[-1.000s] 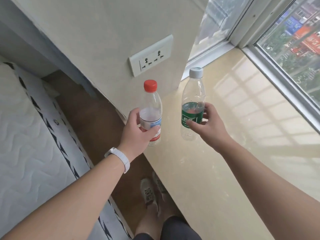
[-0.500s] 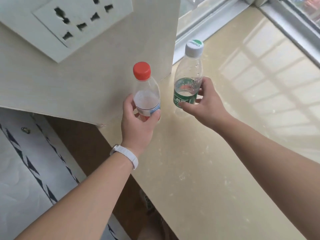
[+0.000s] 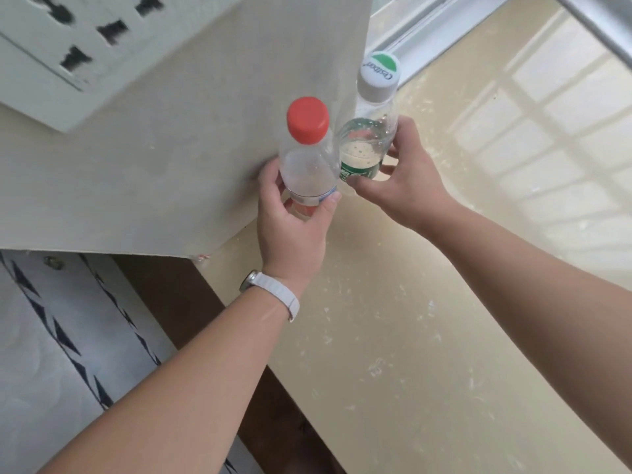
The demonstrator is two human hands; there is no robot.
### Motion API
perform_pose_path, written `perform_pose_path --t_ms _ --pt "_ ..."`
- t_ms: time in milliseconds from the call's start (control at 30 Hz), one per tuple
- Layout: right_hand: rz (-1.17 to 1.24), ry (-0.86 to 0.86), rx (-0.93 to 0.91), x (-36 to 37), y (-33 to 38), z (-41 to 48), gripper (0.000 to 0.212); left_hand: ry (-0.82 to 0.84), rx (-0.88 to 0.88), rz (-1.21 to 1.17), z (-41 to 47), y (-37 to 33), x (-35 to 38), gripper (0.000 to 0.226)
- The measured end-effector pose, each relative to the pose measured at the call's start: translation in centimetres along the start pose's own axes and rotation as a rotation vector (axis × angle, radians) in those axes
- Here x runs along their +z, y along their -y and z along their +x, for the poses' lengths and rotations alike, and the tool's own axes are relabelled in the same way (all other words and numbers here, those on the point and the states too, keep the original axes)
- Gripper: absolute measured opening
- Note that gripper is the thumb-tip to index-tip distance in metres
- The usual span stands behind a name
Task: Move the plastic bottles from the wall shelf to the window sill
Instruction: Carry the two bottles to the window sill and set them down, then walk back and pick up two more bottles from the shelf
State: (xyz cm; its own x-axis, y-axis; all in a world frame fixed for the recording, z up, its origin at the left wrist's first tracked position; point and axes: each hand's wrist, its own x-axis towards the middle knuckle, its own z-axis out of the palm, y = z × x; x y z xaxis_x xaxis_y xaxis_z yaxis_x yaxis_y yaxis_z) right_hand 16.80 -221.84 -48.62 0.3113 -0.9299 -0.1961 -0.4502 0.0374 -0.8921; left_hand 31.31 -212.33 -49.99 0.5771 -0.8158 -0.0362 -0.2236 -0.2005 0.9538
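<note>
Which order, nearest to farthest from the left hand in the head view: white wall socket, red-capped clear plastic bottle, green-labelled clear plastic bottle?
1. Red-capped clear plastic bottle, in the left hand grip.
2. Green-labelled clear plastic bottle, just to its right.
3. White wall socket, upper left.

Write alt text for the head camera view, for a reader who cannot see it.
The left hand grips a red-capped bottle and the right hand a green-labelled bottle, upright and side by side over a cream window sill. A white wall socket shows at upper left.
</note>
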Motion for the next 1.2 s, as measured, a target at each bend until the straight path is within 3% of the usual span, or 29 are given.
perform_pose_path --t_ms 300,633,733,900,1033,1200 --pt "-0.03 0.025 0.013 0.8 0.3 0.2 0.067 -0.07 0.0 -0.019 -0.1 0.8 0.8 0.069" --pt "-0.116 0.076 0.006 -0.6 0.2 -0.5 0.08 -0.057 -0.033 0.142 -1.6 0.5 -1.2 0.072" --pt "-0.241 0.096 0.024 -2.0 0.5 -1.9 0.083 0.009 -0.062 0.199 -3.6 -0.5 -2.7 0.069" --pt "-0.524 0.149 -0.008 -5.0 2.4 -4.8 0.07 0.1 -0.072 0.317 -5.8 -3.3 -5.5 0.067" --pt "-0.638 0.184 -0.037 -7.3 4.5 -7.7 0.058 0.242 0.031 0.51 -6.3 -6.5 -7.2 0.053" --pt "-0.751 0.152 -0.152 -9.6 8.6 -11.8 0.055 0.482 0.23 0.846 -6.8 -11.0 -8.6 0.059"
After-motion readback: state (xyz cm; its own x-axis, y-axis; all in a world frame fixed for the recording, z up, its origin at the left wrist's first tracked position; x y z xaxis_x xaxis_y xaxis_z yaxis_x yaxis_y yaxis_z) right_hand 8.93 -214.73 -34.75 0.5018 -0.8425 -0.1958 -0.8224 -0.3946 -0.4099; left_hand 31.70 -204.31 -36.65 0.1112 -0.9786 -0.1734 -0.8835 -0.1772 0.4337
